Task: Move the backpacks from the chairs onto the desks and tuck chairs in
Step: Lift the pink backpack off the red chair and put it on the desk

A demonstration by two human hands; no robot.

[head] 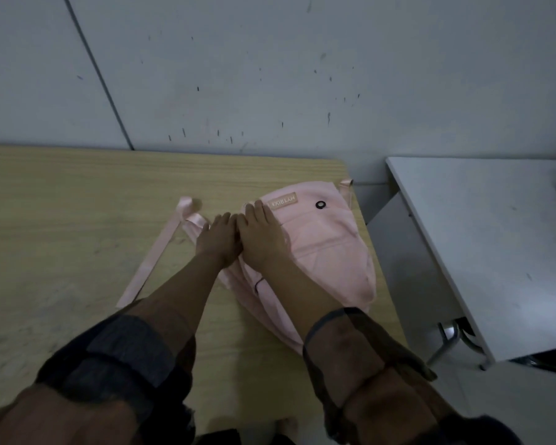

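Sleeves: dark cuffs [126, 358] sat pushed up on both forearms at the near edge of the view.
Left hand: the left hand [217, 240] lay flat, fingers loose and clasping nothing, pressed on the backpack's left edge where the straps began.
Right hand: the right hand [262, 236] lay just beside it, palm down and slack on the pink fabric, gripping nothing.
Backpack: the pink backpack [321, 252] rested flat on the wooden desk [61, 220], close to the desk's right edge, label facing up.
Strap: one pink strap [154, 261] trailed left across the desktop, apart from the bag's body.
Step in hand: settling the bag, by my reading; it would go best with the bag nudged left, away from the edge, and the loose strap gathered so nothing hung off.
Chair: none was in view, so the tucking-in seemed yet to come.
Beyond: a white desk [482, 239] stood to the right, a grey scuffed wall [270, 75] behind.
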